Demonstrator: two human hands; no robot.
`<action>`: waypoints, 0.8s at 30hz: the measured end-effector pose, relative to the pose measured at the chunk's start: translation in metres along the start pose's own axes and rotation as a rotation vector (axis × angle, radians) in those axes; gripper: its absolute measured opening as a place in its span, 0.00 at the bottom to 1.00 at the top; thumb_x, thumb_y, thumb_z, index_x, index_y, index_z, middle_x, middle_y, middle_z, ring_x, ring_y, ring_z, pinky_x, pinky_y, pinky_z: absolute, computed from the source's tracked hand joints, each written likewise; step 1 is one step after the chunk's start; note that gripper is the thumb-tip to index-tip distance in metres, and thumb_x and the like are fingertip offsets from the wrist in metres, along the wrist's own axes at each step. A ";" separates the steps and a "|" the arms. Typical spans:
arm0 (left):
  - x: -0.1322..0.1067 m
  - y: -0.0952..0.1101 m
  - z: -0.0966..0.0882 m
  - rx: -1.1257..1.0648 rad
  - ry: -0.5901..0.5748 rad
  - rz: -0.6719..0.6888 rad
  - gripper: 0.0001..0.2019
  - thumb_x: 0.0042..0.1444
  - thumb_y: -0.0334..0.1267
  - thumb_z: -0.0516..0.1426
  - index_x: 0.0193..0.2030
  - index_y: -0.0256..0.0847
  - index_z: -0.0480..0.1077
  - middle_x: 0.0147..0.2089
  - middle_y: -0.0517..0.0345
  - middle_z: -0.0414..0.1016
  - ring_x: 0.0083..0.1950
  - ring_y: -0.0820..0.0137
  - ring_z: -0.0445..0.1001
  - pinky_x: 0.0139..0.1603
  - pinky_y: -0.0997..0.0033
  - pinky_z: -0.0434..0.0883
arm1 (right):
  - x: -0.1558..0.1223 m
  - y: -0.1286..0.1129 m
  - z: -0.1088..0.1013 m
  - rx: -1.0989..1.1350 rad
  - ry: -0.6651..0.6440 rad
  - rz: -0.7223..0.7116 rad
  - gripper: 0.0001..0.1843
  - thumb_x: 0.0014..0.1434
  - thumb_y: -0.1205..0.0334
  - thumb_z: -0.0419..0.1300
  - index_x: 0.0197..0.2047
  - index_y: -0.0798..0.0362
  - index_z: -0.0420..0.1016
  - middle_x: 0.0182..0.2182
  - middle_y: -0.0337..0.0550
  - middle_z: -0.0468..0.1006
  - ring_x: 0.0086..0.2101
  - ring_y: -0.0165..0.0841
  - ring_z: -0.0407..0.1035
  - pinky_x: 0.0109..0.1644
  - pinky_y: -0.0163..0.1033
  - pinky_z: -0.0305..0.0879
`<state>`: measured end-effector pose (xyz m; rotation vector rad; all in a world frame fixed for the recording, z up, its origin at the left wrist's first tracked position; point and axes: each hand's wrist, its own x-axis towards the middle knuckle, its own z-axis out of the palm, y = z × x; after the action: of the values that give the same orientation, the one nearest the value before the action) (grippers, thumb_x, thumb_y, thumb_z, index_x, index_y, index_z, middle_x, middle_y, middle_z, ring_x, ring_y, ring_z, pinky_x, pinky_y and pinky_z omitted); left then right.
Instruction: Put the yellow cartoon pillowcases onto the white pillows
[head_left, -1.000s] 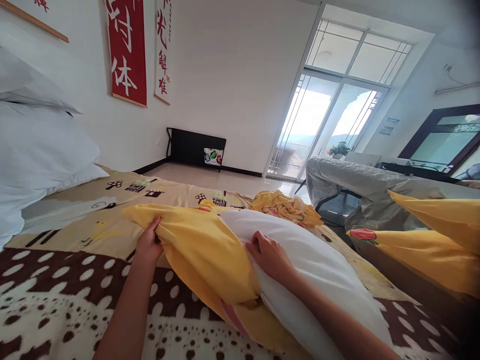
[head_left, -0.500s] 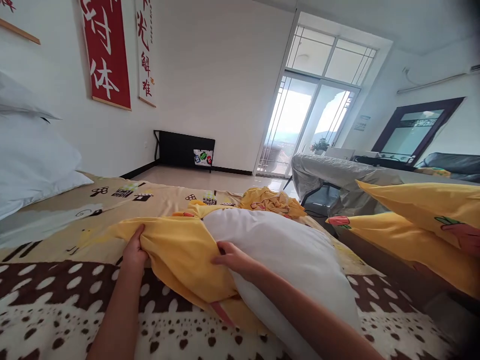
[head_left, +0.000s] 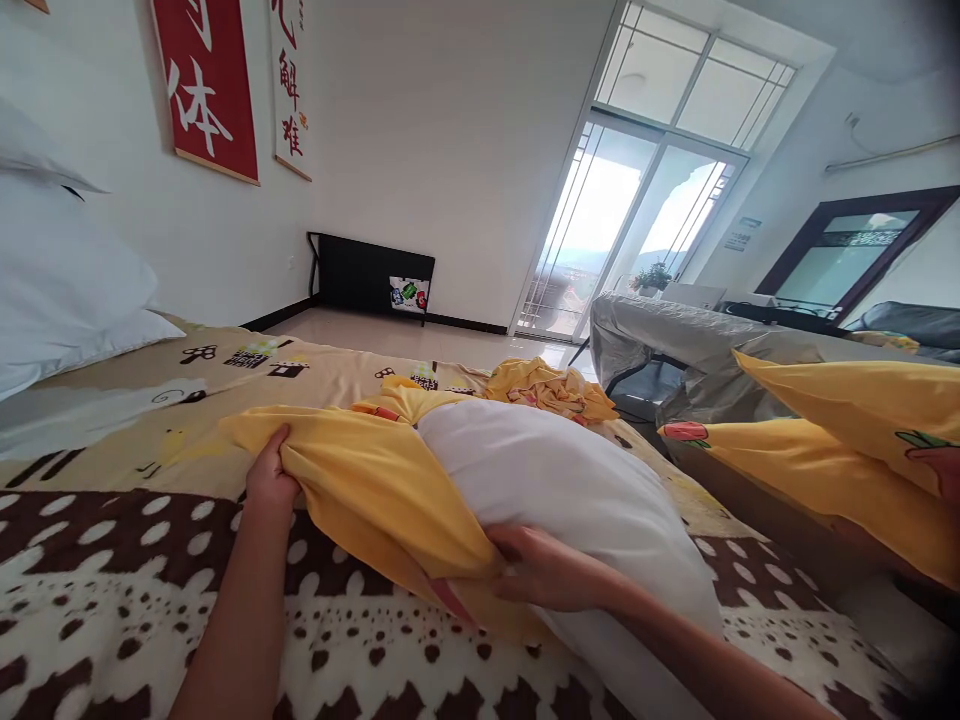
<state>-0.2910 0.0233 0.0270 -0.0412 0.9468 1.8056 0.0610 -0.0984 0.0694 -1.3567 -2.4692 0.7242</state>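
Observation:
A white pillow (head_left: 555,480) lies on the bed in front of me, partly inside a yellow pillowcase (head_left: 375,480). My left hand (head_left: 270,478) grips the left end of the pillowcase, fingers closed on the cloth. My right hand (head_left: 540,572) lies lower on the pillow at the edge of the pillowcase, fingers curled against the cloth and the pillow. A crumpled yellow cloth (head_left: 551,388) lies just beyond the pillow.
The bed cover (head_left: 112,580) is brown and cream with dots near me, beige with cartoon prints farther off. White pillows (head_left: 52,290) are stacked at the left. Two yellow-cased pillows (head_left: 840,440) lie at the right beside a grey covered table (head_left: 675,345). A glass door stands behind.
My right hand has slid down the pillow towards me, from its upper side to the lower edge of the pillowcase. My left hand keeps its grip on the cloth.

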 end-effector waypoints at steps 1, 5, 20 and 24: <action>-0.001 0.000 0.000 0.002 -0.004 0.000 0.20 0.57 0.30 0.57 0.58 0.40 0.68 0.30 0.61 0.77 0.27 0.74 0.74 0.41 0.75 0.76 | 0.000 -0.002 -0.008 -0.003 -0.047 -0.004 0.14 0.45 0.67 0.62 0.38 0.51 0.76 0.29 0.35 0.73 0.28 0.28 0.61 0.30 0.32 0.59; -0.002 -0.004 0.001 0.023 -0.039 -0.008 0.20 0.57 0.30 0.57 0.57 0.39 0.68 0.31 0.59 0.78 0.28 0.73 0.75 0.41 0.73 0.76 | 0.016 0.001 -0.040 0.057 -0.036 0.062 0.05 0.48 0.61 0.60 0.27 0.53 0.71 0.22 0.34 0.66 0.24 0.26 0.55 0.24 0.31 0.51; -0.023 0.022 -0.001 0.268 -0.099 0.089 0.04 0.55 0.28 0.59 0.37 0.33 0.74 0.29 0.57 0.76 0.26 0.73 0.74 0.31 0.76 0.75 | 0.033 -0.048 -0.057 -0.164 0.132 0.002 0.17 0.53 0.59 0.55 0.17 0.53 0.55 0.19 0.35 0.60 0.23 0.26 0.50 0.29 0.34 0.49; -0.017 0.023 -0.004 0.335 -0.147 0.061 0.06 0.58 0.28 0.55 0.38 0.33 0.74 0.27 0.55 0.76 0.25 0.71 0.74 0.28 0.76 0.74 | 0.042 -0.039 -0.053 -0.108 0.287 -0.001 0.19 0.59 0.52 0.51 0.20 0.52 0.54 0.21 0.35 0.61 0.25 0.27 0.53 0.30 0.35 0.51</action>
<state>-0.3035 0.0042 0.0454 0.3287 1.1409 1.6580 0.0325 -0.0646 0.1331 -1.3869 -2.3079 0.3697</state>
